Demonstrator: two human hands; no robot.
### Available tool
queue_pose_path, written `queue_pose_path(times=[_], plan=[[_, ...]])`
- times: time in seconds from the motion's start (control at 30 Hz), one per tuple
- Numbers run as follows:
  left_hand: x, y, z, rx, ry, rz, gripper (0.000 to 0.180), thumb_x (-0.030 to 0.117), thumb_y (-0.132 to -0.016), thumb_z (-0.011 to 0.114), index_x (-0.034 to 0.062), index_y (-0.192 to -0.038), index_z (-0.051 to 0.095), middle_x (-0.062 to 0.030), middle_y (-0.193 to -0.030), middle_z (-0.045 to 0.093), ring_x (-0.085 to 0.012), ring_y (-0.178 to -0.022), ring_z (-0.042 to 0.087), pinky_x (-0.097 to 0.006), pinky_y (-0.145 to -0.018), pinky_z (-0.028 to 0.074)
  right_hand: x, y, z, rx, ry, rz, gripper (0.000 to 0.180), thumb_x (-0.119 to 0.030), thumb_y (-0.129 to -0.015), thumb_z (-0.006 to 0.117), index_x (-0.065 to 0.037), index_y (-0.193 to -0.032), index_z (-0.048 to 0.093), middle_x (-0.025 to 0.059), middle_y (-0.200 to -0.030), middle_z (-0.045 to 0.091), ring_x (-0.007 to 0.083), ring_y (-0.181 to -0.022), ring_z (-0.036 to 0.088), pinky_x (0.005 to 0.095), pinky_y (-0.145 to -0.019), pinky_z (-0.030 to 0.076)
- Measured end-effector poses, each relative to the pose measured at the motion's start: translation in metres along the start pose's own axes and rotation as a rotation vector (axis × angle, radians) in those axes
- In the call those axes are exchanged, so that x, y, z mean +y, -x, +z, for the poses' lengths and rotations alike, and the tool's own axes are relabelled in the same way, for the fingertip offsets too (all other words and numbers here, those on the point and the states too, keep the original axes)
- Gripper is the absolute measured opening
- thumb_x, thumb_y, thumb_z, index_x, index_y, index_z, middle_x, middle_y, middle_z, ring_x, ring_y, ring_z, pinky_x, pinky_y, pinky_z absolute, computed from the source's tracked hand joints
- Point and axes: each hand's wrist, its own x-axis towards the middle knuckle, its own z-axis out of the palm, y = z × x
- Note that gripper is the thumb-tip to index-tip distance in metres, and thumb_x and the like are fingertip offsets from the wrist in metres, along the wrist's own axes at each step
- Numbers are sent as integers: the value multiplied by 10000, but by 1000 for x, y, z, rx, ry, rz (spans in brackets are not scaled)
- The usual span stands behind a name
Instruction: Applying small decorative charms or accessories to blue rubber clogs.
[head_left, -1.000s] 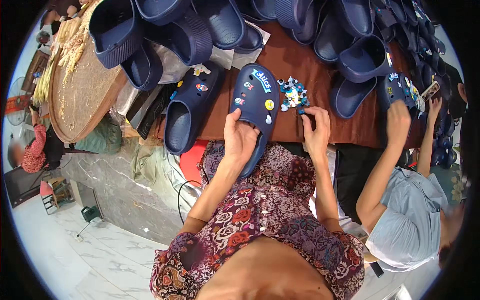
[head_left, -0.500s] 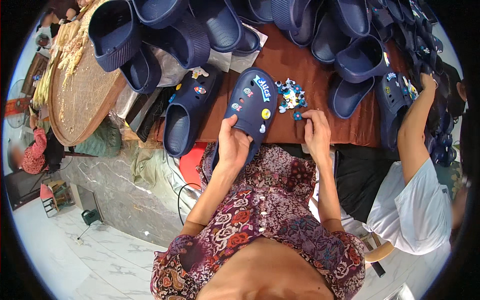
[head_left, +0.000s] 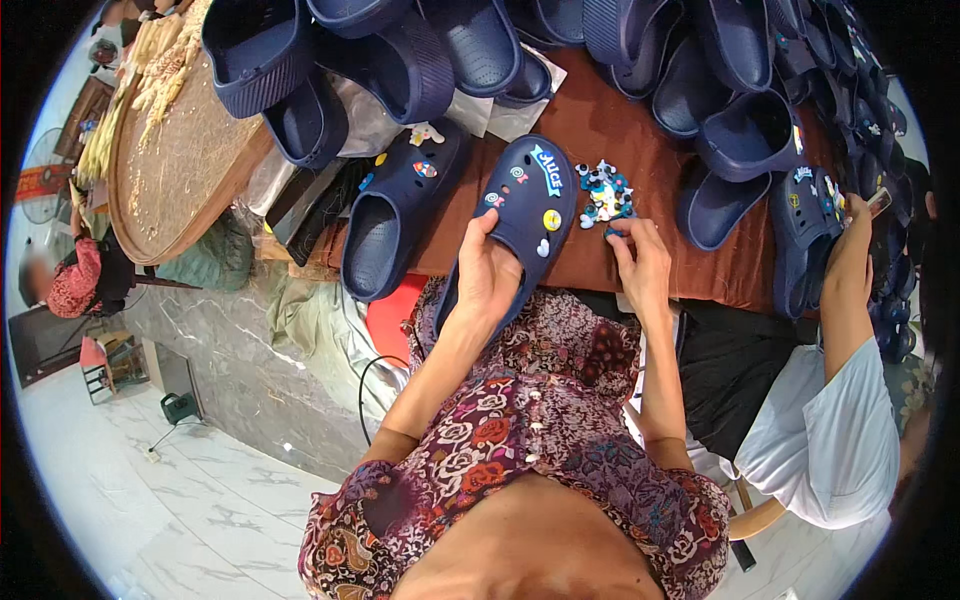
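My left hand [head_left: 487, 275] is closed on a navy clog [head_left: 530, 215], fingers inside the foot opening and thumb on top. Several charms sit in its upper: a blue name banner, candy shapes, a yellow round one and a pale heart. My right hand [head_left: 648, 262] pinches a small blue flower charm [head_left: 615, 232] at the near edge of a charm pile [head_left: 606, 192], with the charm partly hidden by the fingertips. The pile lies to the right of the held clog, mixing blue, white and black pieces. Left of the held clog lies another decorated navy clog [head_left: 405, 215].
Undecorated navy clogs [head_left: 480, 45] crowd the far side of the brown-covered table [head_left: 690, 270]. At far left stands a round woven tray [head_left: 190, 150]. On the right, a co-worker's arm [head_left: 850, 290] reaches beside another decorated clog [head_left: 800, 225].
My right thumb and fingers have closed on the blue flower charm beside the pile. The left hand keeps hold of the clog. The whole view has shifted slightly.
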Motion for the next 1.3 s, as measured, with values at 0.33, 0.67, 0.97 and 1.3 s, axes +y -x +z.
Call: queue_pose_path(times=[0.33, 0.67, 0.97, 1.3], plan=[[-2, 7, 1, 2, -3, 1, 466, 108, -857, 557, -8, -1304, 488, -146, -1314, 563, -288, -1222, 543, -450, -1073, 417, -4, -3, -5, -11, -17, -50, 128, -44, -889, 635, -27, -1015, 651, 160, -940, 612, 356, -878, 629, 406, -761, 486], [-4, 5, 1, 93, 46, -5, 438, 274, -944, 561, 25, -1303, 538, -135, -1316, 604, -282, -1211, 571, -471, -1071, 412, -1, -16, -11, 82, 27, -36, 112, -65, -904, 631, -49, -1010, 665, 148, -954, 624, 356, -881, 634, 405, -755, 489], [-3, 2, 2, 144, 13, 4, 403, 263, -943, 566, 31, -1272, 553, -124, -1294, 616, -274, -1193, 585, -450, -1064, 422, -1, -17, -14, -98, 70, 9, 106, -86, -870, 668, -54, -970, 658, 128, -905, 631, 326, -853, 636, 419, -729, 486], [-2, 14, 13, 118, 71, -21, 392, 201, -962, 601, 8, -1292, 515, -123, -1302, 593, -243, -1188, 578, -413, -1063, 440, -28, -23, -18, -103, -133, -2, 110, -71, -904, 667, -13, -993, 636, 89, -889, 651, 186, -786, 659, 307, -713, 503]])
